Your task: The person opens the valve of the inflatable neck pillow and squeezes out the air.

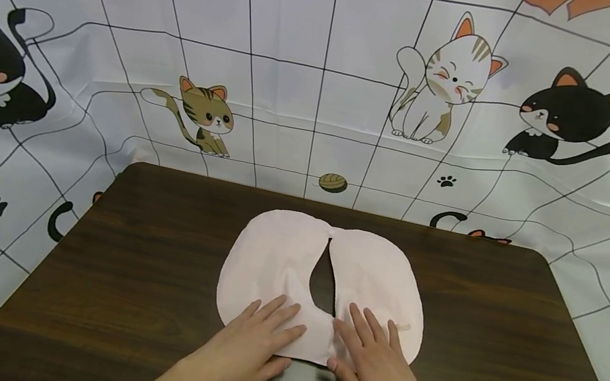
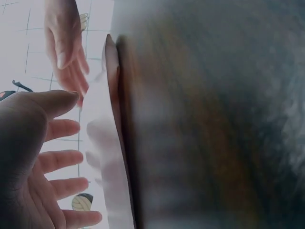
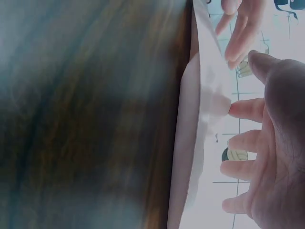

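A pale pink cloth piece [image 1: 275,253], shaped like a collar with two rounded lobes and a narrow gap between them, lies flat on the dark wooden table. Its near edge faces the person. My left hand [image 1: 253,345] has its fingers spread over the lower left lobe, while the right hand [image 1: 375,366] reaches over the lower right lobe with its fingers extended. A small beige mark shows beside the right fingertips. From the left wrist view, the cloth's edge [image 2: 116,157] appears thin and slightly raised. In the right wrist view, the right index fingertip [image 3: 237,109] touches the cloth.
The table [image 1: 134,256] has dark wood grain and rounded far corners. Behind it and at both sides hangs a white sheet [image 1: 279,91] with black grid lines and printed cats. A pale sheen lies on the tabletop between the forearms.
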The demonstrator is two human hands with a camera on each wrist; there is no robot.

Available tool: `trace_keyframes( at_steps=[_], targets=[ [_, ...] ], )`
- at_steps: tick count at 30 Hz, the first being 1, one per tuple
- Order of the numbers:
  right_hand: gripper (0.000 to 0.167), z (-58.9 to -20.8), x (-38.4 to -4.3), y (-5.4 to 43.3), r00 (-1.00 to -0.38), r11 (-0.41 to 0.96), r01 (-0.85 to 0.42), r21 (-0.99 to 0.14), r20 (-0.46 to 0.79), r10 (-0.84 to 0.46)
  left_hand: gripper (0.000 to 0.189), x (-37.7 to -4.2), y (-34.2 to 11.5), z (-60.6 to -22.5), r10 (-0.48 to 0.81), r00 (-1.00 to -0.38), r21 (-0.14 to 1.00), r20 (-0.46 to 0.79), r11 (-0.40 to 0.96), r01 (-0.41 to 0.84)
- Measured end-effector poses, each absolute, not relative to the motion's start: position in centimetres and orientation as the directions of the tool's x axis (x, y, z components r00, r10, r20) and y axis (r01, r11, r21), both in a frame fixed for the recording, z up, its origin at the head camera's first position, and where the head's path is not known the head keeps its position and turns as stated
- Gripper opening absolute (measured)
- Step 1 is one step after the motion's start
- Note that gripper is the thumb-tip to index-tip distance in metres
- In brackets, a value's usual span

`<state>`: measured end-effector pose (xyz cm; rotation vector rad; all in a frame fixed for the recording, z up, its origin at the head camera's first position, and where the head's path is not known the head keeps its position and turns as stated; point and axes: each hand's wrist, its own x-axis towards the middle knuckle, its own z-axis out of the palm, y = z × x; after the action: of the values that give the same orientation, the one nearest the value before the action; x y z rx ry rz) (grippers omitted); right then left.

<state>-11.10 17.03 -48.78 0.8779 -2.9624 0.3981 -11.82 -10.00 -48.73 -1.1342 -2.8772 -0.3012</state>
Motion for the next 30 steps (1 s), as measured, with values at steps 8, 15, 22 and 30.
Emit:
trace_keyframes(
  at_steps=[8,15,22,30],
  targets=[
    [0.059,-49.0,-10.3,16.6,-0.819,0.777,-0.568,-0.272,0.087,-0.568,0.04,-11.6,-9.5,-49.9,0.698,-0.709,0.106,0.097,0.701,0.705],
    [0.053,-49.6,-10.3,16.6,-0.813,0.768,-0.562,-0.308,0.034,-0.581,0.039,-11.6,-9.4,-50.2,0.689,-0.723,0.115,0.04,0.716,0.689],
    [0.05,-49.9,-10.4,16.7,-0.821,0.777,-0.546,-0.313,0.015,-0.57,0.041,-11.6,-9.4,-49.8,0.674,-0.738,0.143,-0.038,0.734,0.664],
    [0.05,-49.7,-10.6,16.5,-0.822,0.776,-0.533,-0.337,-0.013,-0.569,0.043,-11.7,-9.4,-49.2,0.673,-0.735,0.157,-0.078,0.737,0.658]
  ],
)
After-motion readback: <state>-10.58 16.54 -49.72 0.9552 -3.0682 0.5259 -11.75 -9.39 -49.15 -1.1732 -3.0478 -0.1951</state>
